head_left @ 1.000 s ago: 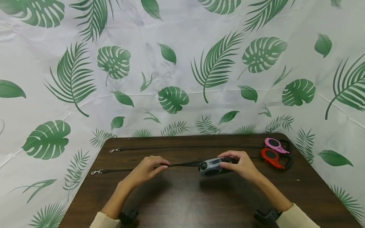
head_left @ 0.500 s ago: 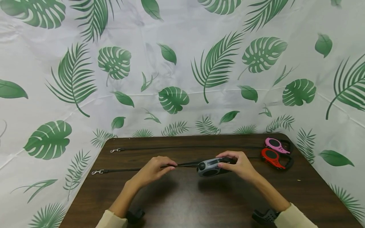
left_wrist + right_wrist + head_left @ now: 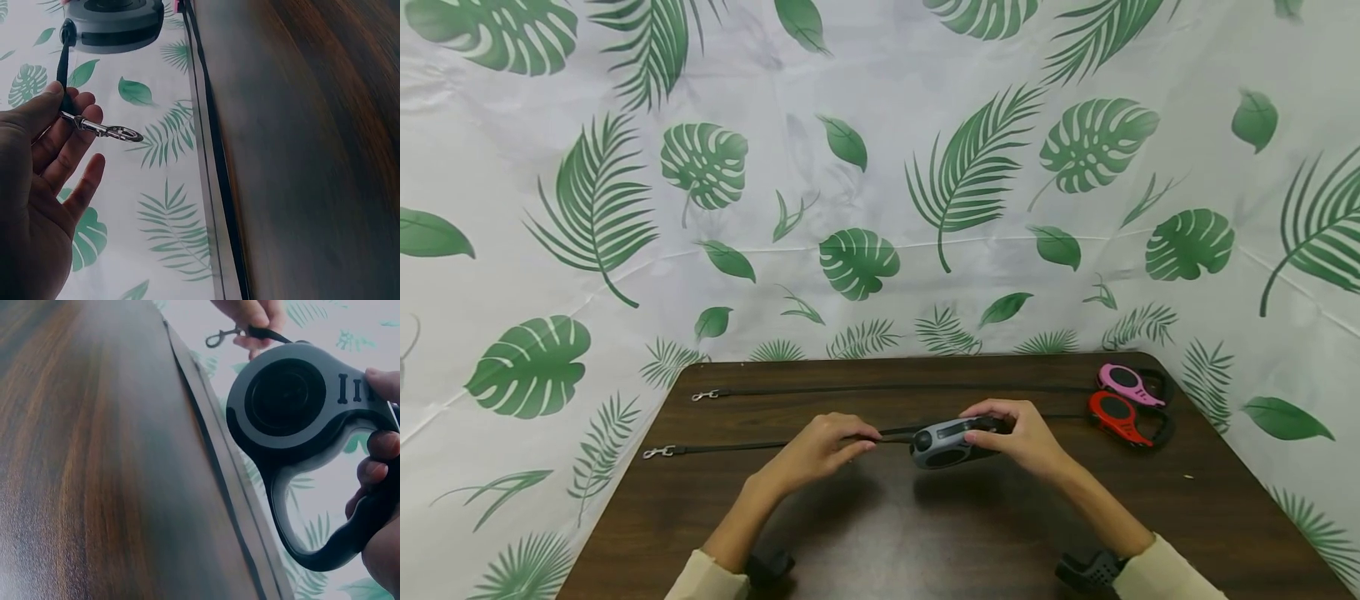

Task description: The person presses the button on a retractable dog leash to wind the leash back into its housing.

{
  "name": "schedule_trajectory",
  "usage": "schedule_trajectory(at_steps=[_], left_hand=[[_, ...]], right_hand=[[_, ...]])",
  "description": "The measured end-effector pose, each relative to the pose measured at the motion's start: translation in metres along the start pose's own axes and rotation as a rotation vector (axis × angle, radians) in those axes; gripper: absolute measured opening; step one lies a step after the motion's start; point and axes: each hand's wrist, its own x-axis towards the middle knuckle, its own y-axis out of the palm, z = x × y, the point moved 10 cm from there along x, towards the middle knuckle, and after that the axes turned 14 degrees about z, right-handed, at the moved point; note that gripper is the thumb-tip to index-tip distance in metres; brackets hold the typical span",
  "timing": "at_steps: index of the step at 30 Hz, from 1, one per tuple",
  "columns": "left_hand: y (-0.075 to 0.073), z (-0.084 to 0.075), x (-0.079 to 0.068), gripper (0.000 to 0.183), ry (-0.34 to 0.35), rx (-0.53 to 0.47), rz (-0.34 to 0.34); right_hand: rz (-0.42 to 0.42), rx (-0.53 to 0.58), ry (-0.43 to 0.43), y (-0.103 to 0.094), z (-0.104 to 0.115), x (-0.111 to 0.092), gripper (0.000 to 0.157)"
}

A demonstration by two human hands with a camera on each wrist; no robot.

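My right hand (image 3: pixel 1022 437) holds a grey and black retractable dog leash (image 3: pixel 942 446) above the table, fingers around its handle, as the right wrist view shows. Thumb and fingertips of my left hand (image 3: pixel 823 450) pinch the black strap (image 3: pixel 63 65) close to the leash's outlet. From that pinch a metal snap hook (image 3: pixel 109 130) sticks out in the left wrist view. Only a short piece of strap shows between the left fingers and the casing. The left hand's other fingers are spread loosely below the hook.
At the right of the dark wooden table (image 3: pixel 880 542) lie a pink retractable leash (image 3: pixel 1122 378) and a red one (image 3: pixel 1112 410). Their black straps stretch left across the table, ending in metal hooks (image 3: pixel 705 395). A leaf-print cloth (image 3: pixel 880 192) hangs behind.
My left hand has moved right toward the grey leash, and the strap between them has become shorter. The right hand with the leash has shifted slightly left.
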Motion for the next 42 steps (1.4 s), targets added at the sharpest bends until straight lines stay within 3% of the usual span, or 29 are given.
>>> schedule_trajectory(at_steps=[23, 42], left_hand=[[0.017, -0.007, 0.022, 0.019, -0.024, -0.081, 0.044], [0.025, 0.003, 0.022, 0.023, -0.147, -0.220, 0.049]], right_hand=[[0.006, -0.013, -0.011, 0.009, -0.003, 0.003, 0.023], [-0.041, -0.033, 0.020, 0.008, -0.003, 0.002, 0.023]])
